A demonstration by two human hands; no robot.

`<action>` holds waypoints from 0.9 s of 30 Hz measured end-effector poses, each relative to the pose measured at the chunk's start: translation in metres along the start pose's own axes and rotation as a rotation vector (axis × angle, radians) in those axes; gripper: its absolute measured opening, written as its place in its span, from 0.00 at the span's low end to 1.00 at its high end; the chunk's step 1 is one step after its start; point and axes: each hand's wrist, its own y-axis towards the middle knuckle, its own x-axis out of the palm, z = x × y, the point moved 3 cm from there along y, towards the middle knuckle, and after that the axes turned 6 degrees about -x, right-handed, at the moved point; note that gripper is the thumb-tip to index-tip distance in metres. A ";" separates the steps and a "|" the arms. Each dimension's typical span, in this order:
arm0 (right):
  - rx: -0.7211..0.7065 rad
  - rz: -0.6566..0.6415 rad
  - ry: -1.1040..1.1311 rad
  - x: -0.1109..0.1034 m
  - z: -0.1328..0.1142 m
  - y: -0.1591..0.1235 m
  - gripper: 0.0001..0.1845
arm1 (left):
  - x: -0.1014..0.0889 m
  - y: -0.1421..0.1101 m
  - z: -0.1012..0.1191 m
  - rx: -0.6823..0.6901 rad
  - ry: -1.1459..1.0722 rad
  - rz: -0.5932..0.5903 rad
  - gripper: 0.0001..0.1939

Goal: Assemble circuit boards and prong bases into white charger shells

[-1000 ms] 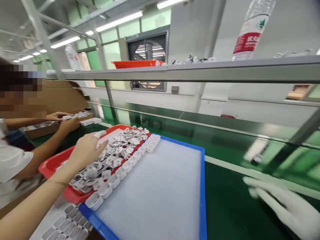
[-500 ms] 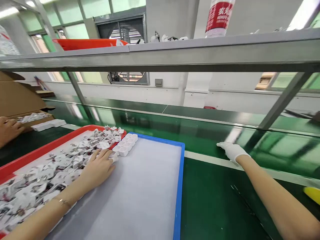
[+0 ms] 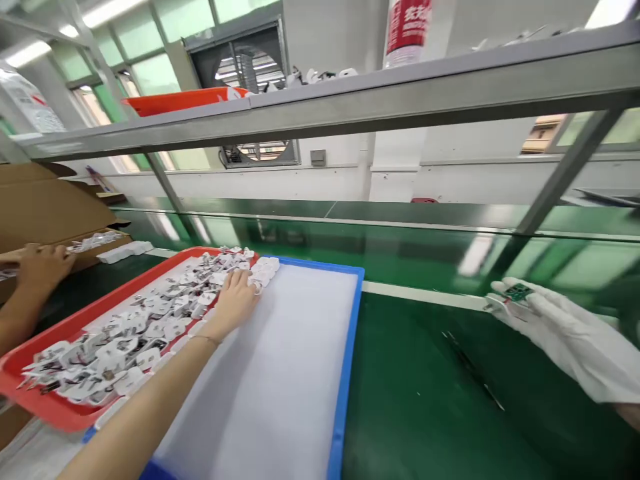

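Observation:
At the far left corner of the blue-rimmed tray (image 3: pixel 345 373), my bare left hand (image 3: pixel 236 303) has its fingers curled round a white plastic housing (image 3: pixel 258 287), partly hidden by the hand. It touches a block of similar white housings (image 3: pixel 266 265). Over the green work surface on the right, my white-gloved right hand (image 3: pixel 555 330) pinches a small green circuit board (image 3: pixel 518 292) together with a white plastic cover (image 3: pixel 500 308); thin wires show between them. Just left of my left forearm, a red tray (image 3: pixel 55 407) is heaped with white plug parts (image 3: pixel 125 343).
Dark tweezers (image 3: pixel 473 370) lie on the green surface (image 3: pixel 400 427). A metal shelf (image 3: pixel 320 110) crosses above, bearing a bottle (image 3: pixel 407 33) and an orange tray (image 3: pixel 185 101). At left, another person's hand (image 3: pixel 45 267) is at a cardboard box (image 3: pixel 55 207). A green conveyor (image 3: pixel 400 257) runs behind.
My right hand has drawn back from the conveyor edge, and a circuit board and cover now show in it. My left hand stays at the white housings. The view has shifted and tilted slightly.

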 end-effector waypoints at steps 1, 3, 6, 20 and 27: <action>0.014 -0.020 0.041 -0.002 -0.013 -0.018 0.24 | -0.003 0.004 0.010 -0.002 -0.060 0.008 0.09; 0.035 -0.129 0.071 0.000 -0.038 -0.053 0.23 | -0.013 0.009 0.039 0.005 -0.196 0.000 0.12; 0.029 -0.136 0.219 0.010 -0.058 -0.092 0.18 | -0.038 -0.001 0.110 0.081 -0.436 -0.108 0.15; 0.227 -0.401 0.446 0.038 0.004 -0.134 0.27 | -0.076 -0.101 0.295 0.110 -1.407 -0.709 0.24; 0.262 -0.454 0.293 0.042 0.008 -0.130 0.27 | -0.061 -0.092 0.279 0.068 -1.417 -0.671 0.19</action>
